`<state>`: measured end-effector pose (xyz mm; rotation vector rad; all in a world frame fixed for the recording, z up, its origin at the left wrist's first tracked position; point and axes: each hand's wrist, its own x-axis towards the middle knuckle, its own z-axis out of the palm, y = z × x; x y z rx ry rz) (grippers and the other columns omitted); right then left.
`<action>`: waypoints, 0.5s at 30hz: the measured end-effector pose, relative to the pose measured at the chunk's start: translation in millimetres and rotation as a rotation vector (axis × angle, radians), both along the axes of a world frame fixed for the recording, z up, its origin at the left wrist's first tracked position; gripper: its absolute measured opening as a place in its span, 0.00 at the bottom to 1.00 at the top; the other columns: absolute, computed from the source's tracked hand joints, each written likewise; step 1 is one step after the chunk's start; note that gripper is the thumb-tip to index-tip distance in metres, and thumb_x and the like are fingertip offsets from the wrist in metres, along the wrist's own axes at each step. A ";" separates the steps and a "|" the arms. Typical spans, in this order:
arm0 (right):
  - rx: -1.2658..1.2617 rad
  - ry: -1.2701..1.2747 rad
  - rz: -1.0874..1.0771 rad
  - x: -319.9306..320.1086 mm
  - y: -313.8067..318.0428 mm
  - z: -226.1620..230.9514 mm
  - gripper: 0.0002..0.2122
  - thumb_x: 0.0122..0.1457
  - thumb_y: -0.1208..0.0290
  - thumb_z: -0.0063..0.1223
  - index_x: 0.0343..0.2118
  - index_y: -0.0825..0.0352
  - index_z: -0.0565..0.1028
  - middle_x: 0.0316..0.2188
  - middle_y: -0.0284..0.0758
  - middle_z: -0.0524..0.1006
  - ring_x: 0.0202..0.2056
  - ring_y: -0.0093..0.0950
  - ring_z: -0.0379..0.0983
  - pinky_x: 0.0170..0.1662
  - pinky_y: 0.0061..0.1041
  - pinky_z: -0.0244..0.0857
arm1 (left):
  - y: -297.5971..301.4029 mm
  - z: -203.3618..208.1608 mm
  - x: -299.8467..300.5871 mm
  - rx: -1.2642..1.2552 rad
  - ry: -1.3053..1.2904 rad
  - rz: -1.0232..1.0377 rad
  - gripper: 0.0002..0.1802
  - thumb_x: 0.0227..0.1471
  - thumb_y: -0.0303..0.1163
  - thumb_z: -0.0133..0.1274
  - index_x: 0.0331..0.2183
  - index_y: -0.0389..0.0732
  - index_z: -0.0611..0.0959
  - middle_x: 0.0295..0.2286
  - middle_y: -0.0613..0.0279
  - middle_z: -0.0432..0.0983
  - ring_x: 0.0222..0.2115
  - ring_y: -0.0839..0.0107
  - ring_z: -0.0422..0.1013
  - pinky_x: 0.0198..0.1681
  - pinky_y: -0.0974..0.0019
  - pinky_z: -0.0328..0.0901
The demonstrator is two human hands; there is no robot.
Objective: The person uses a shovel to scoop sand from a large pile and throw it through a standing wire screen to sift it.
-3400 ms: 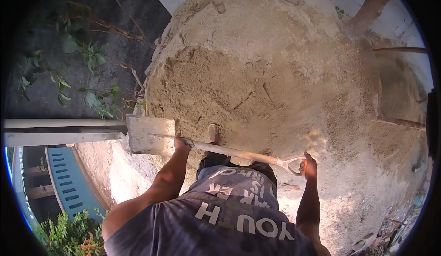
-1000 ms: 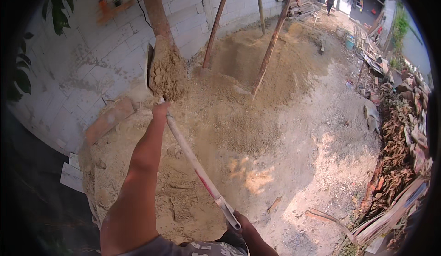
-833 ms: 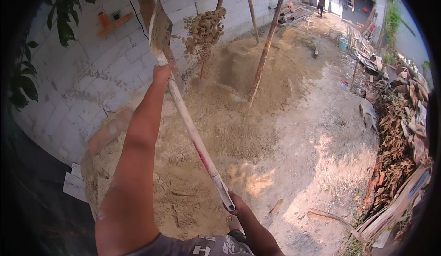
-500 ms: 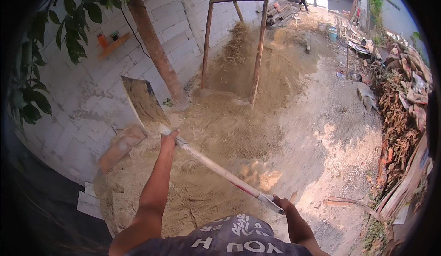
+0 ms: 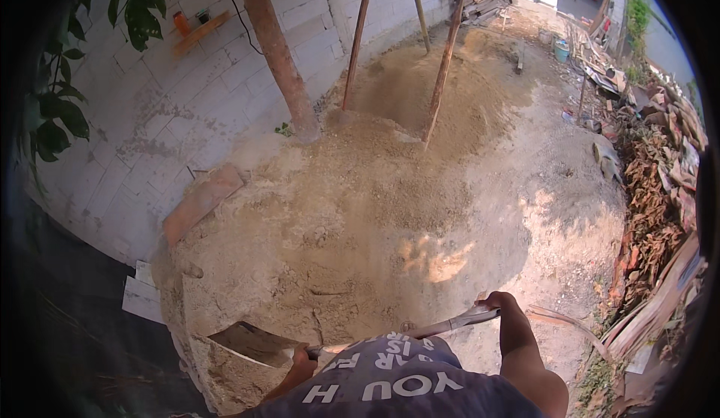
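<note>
sand pile centre | wall left | frame behind | debris right

Outdoor building yard: sand heap, block wall, wooden sieve frame, scrap timber.

Both arms low, drawn close to torso. Left hand curled tight in a closed grip, forearm mostly hidden behind the chest. Right hand fisted, knuckles up, wrist bent, forearm running down toward lower edge.
</note>
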<state>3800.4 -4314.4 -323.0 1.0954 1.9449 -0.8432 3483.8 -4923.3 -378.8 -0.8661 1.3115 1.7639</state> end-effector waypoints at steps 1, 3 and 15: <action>0.024 -0.089 0.056 -9.8 8.0 -5.4 0.34 0.45 0.35 0.49 0.36 0.68 0.79 0.37 0.44 0.78 0.39 0.39 0.75 0.44 0.36 0.65 | -4.9 -13.4 5.7 0.042 -0.049 0.055 0.10 0.45 0.33 0.54 0.32 0.42 0.74 0.28 0.61 0.73 0.27 0.63 0.70 0.32 0.57 0.66; 0.032 -0.036 0.075 -32.5 5.6 -9.8 0.33 0.46 0.36 0.50 0.34 0.69 0.79 0.36 0.46 0.78 0.38 0.40 0.75 0.43 0.37 0.66 | -23.4 -31.0 17.2 0.101 -0.086 0.144 0.09 0.46 0.36 0.53 0.30 0.44 0.74 0.28 0.61 0.73 0.28 0.63 0.70 0.33 0.57 0.66; 0.065 0.783 -0.307 -120.6 -75.0 19.8 0.23 0.53 0.50 0.56 0.29 0.71 0.72 0.13 0.34 0.69 0.12 0.26 0.68 0.15 0.25 0.62 | -107.2 -78.8 89.6 0.060 -0.102 0.794 0.11 0.50 0.45 0.49 0.28 0.48 0.74 0.26 0.62 0.70 0.26 0.63 0.66 0.32 0.55 0.64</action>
